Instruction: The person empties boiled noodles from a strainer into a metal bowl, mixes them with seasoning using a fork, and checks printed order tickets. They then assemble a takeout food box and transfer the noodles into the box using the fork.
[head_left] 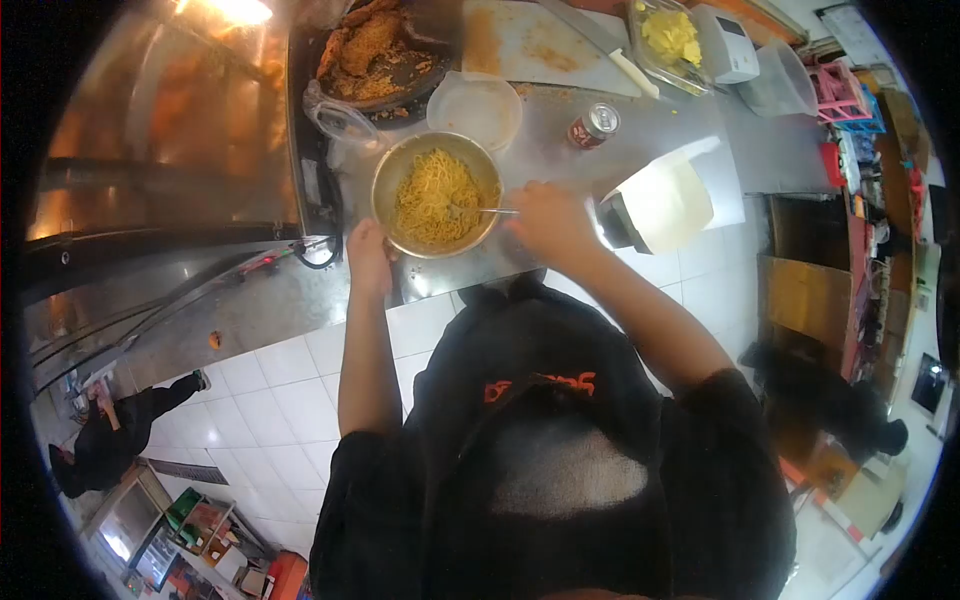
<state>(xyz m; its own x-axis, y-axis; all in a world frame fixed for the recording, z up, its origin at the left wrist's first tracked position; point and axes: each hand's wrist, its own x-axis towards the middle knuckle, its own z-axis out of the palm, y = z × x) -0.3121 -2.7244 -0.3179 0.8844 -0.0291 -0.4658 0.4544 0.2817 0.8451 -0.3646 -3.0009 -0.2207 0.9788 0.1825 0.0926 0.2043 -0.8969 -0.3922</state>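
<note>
A round metal bowl [380, 205] holding yellow noodles [436, 195] sits near the counter's front edge. My left hand [368, 258] is closed at the bowl's lower left rim. From the right, my right hand [555, 225] grips the thin handle of a metal utensil [495, 211], whose head is partly buried in the noodles. Just behind the bowl lies a translucent plastic lid or shallow tub [478, 108]. A drink can [594, 127] stands beyond my right hand, and an opened white paper container [660, 203] is to its right.
At the back, a dark pan [385, 60] holds fried, crumbed food. Beside it are a stained cutting board [535, 50], a knife [605, 45] and a clear tub of yellow pieces [668, 38]. A hot lit cabinet [170, 130] borders the left. People stand at far left [125, 430] and right.
</note>
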